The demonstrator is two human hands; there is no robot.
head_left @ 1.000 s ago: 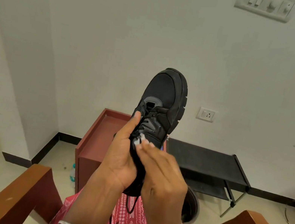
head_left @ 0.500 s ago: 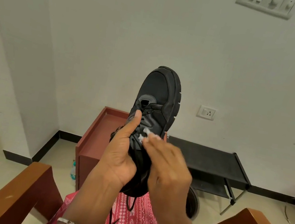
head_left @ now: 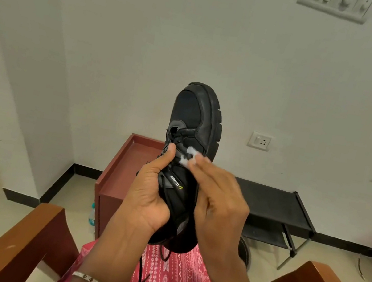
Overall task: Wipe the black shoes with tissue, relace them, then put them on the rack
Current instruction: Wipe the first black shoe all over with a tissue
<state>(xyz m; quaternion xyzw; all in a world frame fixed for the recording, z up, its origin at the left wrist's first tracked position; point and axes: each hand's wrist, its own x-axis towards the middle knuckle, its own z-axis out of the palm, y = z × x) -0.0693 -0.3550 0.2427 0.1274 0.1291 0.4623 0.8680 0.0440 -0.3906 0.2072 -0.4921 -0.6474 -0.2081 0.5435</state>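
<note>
Right hand point(head_left: 221, 204), pinching a small wad of white tissue point(head_left: 189, 157), has slid up from the tongue to the lace area on the shoe's right side since a second ago, so wiping is still underway. Left hand point(head_left: 150, 194) stays wrapped around the heel of the black shoe point(head_left: 194, 127), thumb on the laces, toe held up; lace point(head_left: 143, 280) dangles loose. Black rack point(head_left: 273, 203) sits behind, nothing on its top shelf; relacing and racking not yet done.

- One head-worn view, looking forward and slightly down, close over the raised shoe point(head_left: 188, 166).
- It faces a white wall point(head_left: 199, 31) and rack point(head_left: 275, 204).
</note>
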